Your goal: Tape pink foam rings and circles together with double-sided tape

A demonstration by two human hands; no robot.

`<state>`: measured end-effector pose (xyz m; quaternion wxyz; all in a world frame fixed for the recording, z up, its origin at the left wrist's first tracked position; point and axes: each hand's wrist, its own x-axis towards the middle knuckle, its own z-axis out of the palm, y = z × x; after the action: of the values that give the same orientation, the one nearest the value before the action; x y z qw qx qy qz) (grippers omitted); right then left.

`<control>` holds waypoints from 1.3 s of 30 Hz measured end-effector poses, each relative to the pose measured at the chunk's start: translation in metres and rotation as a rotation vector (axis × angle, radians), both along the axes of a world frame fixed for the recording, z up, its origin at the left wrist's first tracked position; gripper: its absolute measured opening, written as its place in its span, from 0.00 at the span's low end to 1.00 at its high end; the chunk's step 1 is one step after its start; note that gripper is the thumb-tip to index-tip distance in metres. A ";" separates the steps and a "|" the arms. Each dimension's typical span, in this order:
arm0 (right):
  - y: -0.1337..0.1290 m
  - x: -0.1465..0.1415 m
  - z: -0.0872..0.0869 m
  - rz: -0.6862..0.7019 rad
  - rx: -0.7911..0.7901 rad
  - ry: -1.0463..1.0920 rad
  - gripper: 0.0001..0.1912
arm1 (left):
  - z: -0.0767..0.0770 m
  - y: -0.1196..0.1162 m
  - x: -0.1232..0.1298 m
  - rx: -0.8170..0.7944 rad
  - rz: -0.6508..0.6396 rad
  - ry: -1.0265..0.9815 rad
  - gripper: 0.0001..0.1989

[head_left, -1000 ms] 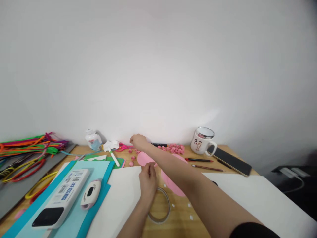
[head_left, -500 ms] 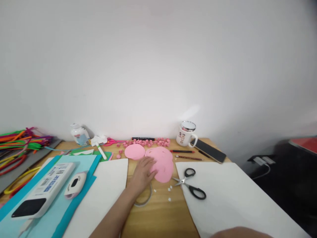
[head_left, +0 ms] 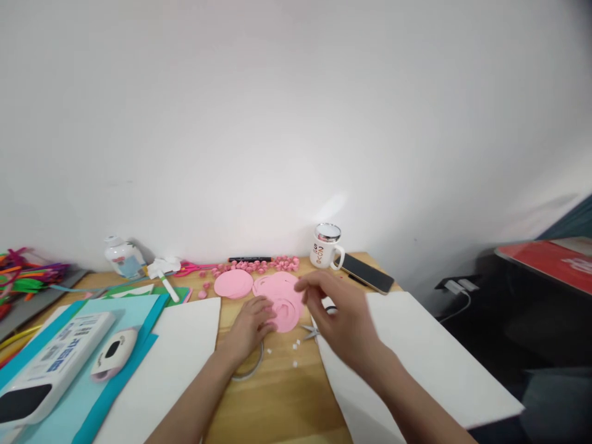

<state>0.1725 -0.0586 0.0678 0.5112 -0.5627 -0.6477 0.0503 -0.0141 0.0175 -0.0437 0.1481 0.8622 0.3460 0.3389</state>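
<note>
A pile of pink paper discs [head_left: 284,313] lies overlapping in the middle of the wooden worktop [head_left: 277,410], between the two hands. The left hand [head_left: 247,327] is at the pile's near left edge, thumb apart from the curved fingers; whether it presses the paper I cannot tell. The right hand [head_left: 345,317] is raised at the pile's right side, fingers bent and thumb near the index finger; whether they meet or pinch anything I cannot tell.

Just left of the pile is a second group of pink discs [head_left: 234,283]. A tape ring [head_left: 250,372] lies partly beneath the left wrist, with small white scraps [head_left: 295,364] near it. The right hand partly hides black-handled scissors [head_left: 309,332]. Behind the discs, crumpled pink pieces [head_left: 284,264] lie beside a black marker [head_left: 250,259]. Farther right stand a white mug [head_left: 322,251] and, next to it, a flat phone [head_left: 369,273]. White sheets [head_left: 407,345] flank the work on both sides.
</note>
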 end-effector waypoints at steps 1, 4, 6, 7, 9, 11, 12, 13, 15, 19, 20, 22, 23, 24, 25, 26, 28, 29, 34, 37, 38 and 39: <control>0.010 0.004 -0.008 0.049 -0.081 -0.038 0.10 | 0.000 0.000 0.000 0.001 -0.008 0.010 0.09; 0.043 0.010 -0.043 0.143 -0.409 -0.099 0.09 | 0.001 0.000 -0.001 -0.010 -0.041 0.053 0.09; 0.058 0.010 -0.067 0.143 -0.543 -0.044 0.07 | 0.003 -0.001 -0.002 -0.027 -0.038 0.055 0.08; 0.063 0.010 -0.076 0.135 -0.573 -0.018 0.07 | 0.005 -0.002 -0.002 -0.036 -0.039 0.058 0.08; 0.068 0.008 -0.087 0.134 -0.595 0.045 0.09 | 0.007 -0.004 -0.002 -0.054 -0.038 0.058 0.09; 0.071 0.006 -0.090 0.152 -0.611 0.124 0.14 | 0.008 -0.006 -0.002 -0.074 -0.039 0.071 0.10; 0.072 0.005 -0.090 0.168 -0.624 0.165 0.16 | 0.008 -0.007 -0.001 -0.084 -0.035 0.073 0.12; 0.073 0.005 -0.089 0.188 -0.635 0.201 0.17 | 0.008 -0.007 -0.001 -0.095 -0.030 0.078 0.13; 0.075 0.005 -0.088 0.229 -0.643 0.252 0.18 | 0.006 -0.007 -0.002 -0.113 -0.012 0.084 0.15; 0.078 0.007 -0.087 0.247 -0.620 0.325 0.16 | 0.005 -0.008 -0.003 -0.154 0.053 0.073 0.23; 0.079 0.007 -0.087 0.248 -0.611 0.343 0.15 | 0.006 -0.008 -0.003 -0.167 0.078 0.058 0.25; 0.079 0.008 -0.083 0.257 -0.591 0.366 0.14 | 0.008 -0.007 -0.004 -0.193 0.125 0.026 0.27; 0.078 0.009 -0.081 0.262 -0.580 0.372 0.14 | 0.009 -0.007 -0.004 -0.204 0.145 0.011 0.27; 0.078 0.009 -0.079 0.267 -0.575 0.378 0.14 | 0.009 -0.007 -0.004 -0.215 0.164 -0.003 0.27; 0.078 0.010 -0.076 0.275 -0.583 0.386 0.15 | 0.010 -0.006 -0.004 -0.228 0.179 -0.014 0.26; 0.078 0.010 -0.074 0.284 -0.604 0.396 0.15 | 0.010 -0.005 -0.004 -0.245 0.196 -0.027 0.26; 0.077 0.011 -0.070 0.312 -0.670 0.430 0.15 | 0.011 -0.004 -0.004 -0.292 0.233 -0.066 0.25; 0.077 0.011 -0.069 0.329 -0.699 0.453 0.15 | 0.012 -0.004 -0.004 -0.319 0.250 -0.093 0.26; 0.075 0.012 -0.064 0.513 -0.710 0.781 0.17 | 0.022 -0.003 0.000 -0.530 0.298 -0.426 0.30; 0.075 0.008 -0.067 0.567 -0.704 1.038 0.21 | 0.030 -0.002 0.002 -0.772 0.276 -0.791 0.29; 0.075 0.005 -0.068 0.561 -0.694 1.089 0.21 | 0.032 -0.002 0.003 -0.841 0.248 -0.862 0.29; 0.075 0.002 -0.070 0.553 -0.684 1.119 0.22 | 0.034 -0.002 0.003 -0.898 0.213 -0.917 0.29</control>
<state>0.1747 0.0167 -0.0023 0.5305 -0.3963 -0.3548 0.6600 -0.0108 0.0152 -0.0101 0.5925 0.4453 0.4393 0.5075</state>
